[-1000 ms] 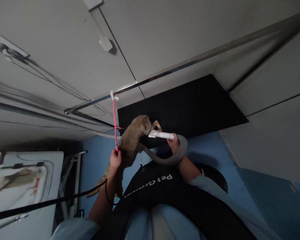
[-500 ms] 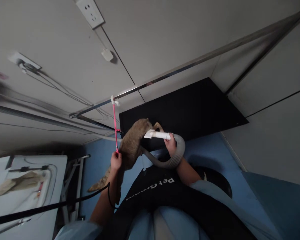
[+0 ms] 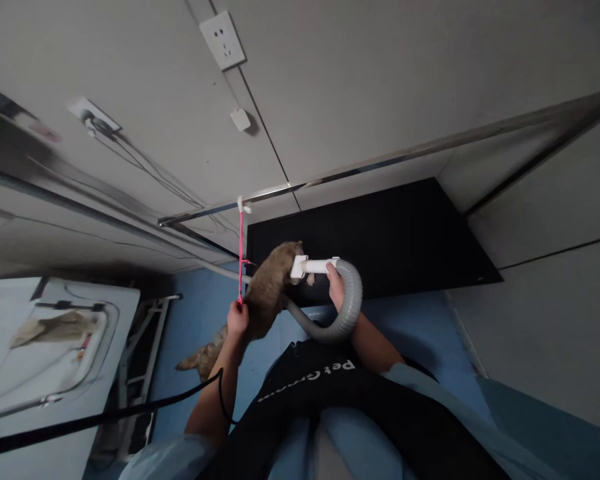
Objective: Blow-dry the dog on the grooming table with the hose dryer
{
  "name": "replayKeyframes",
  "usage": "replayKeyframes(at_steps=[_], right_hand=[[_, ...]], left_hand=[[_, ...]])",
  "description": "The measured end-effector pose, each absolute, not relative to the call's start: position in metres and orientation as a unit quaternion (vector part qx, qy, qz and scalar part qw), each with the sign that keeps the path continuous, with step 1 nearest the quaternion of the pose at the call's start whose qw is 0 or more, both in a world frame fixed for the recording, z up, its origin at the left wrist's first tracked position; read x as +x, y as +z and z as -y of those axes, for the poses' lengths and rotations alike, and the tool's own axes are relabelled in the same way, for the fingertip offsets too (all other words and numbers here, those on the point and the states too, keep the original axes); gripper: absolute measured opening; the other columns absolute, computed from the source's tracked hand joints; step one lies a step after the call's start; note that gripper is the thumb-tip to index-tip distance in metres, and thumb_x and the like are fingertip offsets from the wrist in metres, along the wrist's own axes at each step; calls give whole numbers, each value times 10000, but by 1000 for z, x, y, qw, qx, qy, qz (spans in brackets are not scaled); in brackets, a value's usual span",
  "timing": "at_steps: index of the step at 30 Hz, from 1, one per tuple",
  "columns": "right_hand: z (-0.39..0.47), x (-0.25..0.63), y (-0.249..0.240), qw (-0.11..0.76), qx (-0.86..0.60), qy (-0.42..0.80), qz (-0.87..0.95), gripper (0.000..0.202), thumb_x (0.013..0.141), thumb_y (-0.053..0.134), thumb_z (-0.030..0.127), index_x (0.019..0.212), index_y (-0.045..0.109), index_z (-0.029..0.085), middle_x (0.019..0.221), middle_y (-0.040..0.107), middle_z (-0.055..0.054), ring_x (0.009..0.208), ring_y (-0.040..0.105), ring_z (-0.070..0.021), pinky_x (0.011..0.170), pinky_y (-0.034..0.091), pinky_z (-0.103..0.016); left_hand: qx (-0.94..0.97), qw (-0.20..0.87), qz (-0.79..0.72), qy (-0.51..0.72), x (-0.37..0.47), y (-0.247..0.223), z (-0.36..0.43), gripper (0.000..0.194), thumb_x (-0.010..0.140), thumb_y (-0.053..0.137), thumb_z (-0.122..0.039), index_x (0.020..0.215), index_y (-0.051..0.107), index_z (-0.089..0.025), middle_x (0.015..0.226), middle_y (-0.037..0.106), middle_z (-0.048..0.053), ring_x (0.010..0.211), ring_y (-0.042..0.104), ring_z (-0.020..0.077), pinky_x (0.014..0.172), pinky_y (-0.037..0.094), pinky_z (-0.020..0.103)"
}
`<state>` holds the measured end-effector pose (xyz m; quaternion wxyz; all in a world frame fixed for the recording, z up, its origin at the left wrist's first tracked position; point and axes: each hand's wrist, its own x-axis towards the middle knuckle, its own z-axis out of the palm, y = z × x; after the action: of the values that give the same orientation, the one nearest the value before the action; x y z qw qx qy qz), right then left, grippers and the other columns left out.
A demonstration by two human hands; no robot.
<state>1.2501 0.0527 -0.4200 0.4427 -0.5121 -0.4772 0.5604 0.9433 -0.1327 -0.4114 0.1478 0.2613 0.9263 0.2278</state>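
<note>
Here, one brown animal (image 3: 270,283), left hand (image 3: 237,321) seemingly closed on it, right hand (image 3: 336,287) gripping one white nozzle (image 3: 313,267).

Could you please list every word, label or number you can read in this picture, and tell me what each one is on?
"Pet Groom...": white letters on the black apron, seen upside down; the first word is plain, the second is only partly legible and its end is too blurred to read.
The wall socket and the white table at the left show no readable text.
</note>
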Motion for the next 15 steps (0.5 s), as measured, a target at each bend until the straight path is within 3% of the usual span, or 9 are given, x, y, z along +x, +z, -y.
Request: replayKeyframes(at_steps=[2, 4, 6, 8, 10, 11, 13, 15], right_hand=[[-57, 1246, -413, 455, -515, 551, 473, 508, 992, 521, 609, 1283, 644, 210, 1392, 719, -144, 1339, 658, -309, 1262, 493, -512], [-56, 1244, -407, 464, -502, 543, 488, 498, 948, 598, 608, 1236, 636, 205, 1365, 711, -156, 1303, 661, -321, 1264, 485, -530], [-49, 1242, -404, 473, -485, 536, 504, 543, 878, 692, 593, 1246, 615, 202, 1366, 696, -165, 1298, 661, -336, 1250, 498, -544], [-35, 1241, -406, 453, -454, 549, 536, 592, 818, 760, 554, 1279, 606, 218, 1382, 693, -163, 1311, 668, -342, 1231, 524, -536], [-19, 1242, -412, 383, -410, 580, 590, 581, 750, 836, 503, 1243, 656, 255, 1384, 717, -139, 1343, 673, -350, 1233, 533, -518], [-12, 1244, -416, 337, -387, 598, 616, 559, 714, 874, 472, 1205, 692, 275, 1389, 730, -116, 1371, 669, -352, 1247, 523, -506], [-3, 1252, -424, 256, -363, 624, 643, 502, 693, 900, 434, 1154, 747, 311, 1381, 759, -63, 1405, 666, -343, 1257, 515, -482], [1, 1262, -432, 204, -368, 641, 642, 462, 760, 855, 421, 1203, 764, 326, 1312, 799, -42, 1344, 713, -320, 1206, 555, -478]], left_hand=[[260, 82, -931, 245, 955, -409, 134, 193, 882, 598, -215, 1053, 678, -177, 1093, 743, 200, 1236, 695, 398, 1088, 548, 538], [284, 9, -913, 292, 977, -408, 133, 401, 855, 627, -214, 1239, 672, -105, 1399, 659, 285, 1475, 542, 428, 1234, 434, 587], [301, 43, -877, 372, 1006, -409, 123, 475, 898, 637, -279, 1335, 640, -92, 1562, 562, 291, 1554, 468, 398, 1292, 378, 564], [234, 248, -821, 458, 1038, -411, 100, 411, 1004, 591, -440, 1279, 664, -143, 1405, 681, 237, 1396, 629, 349, 1196, 500, 522], [92, 500, -710, 487, 1064, -416, 68, 603, 1050, 494, -676, 1303, 650, -151, 1249, 736, 242, 1218, 728, 372, 1025, 607, 549], [35, 573, -663, 481, 1074, -419, 51, 672, 1051, 452, -729, 1279, 654, -130, 1178, 747, 253, 1154, 746, 388, 981, 624, 554], [0, 609, -641, 467, 1086, -428, 22, 609, 1103, 405, -648, 1172, 679, -109, 1012, 751, 217, 1055, 766, 350, 968, 634, 483], [17, 593, -673, 441, 1092, -439, 7, 481, 1137, 416, -510, 1094, 684, -113, 887, 727, 169, 969, 772, 299, 958, 629, 419]])
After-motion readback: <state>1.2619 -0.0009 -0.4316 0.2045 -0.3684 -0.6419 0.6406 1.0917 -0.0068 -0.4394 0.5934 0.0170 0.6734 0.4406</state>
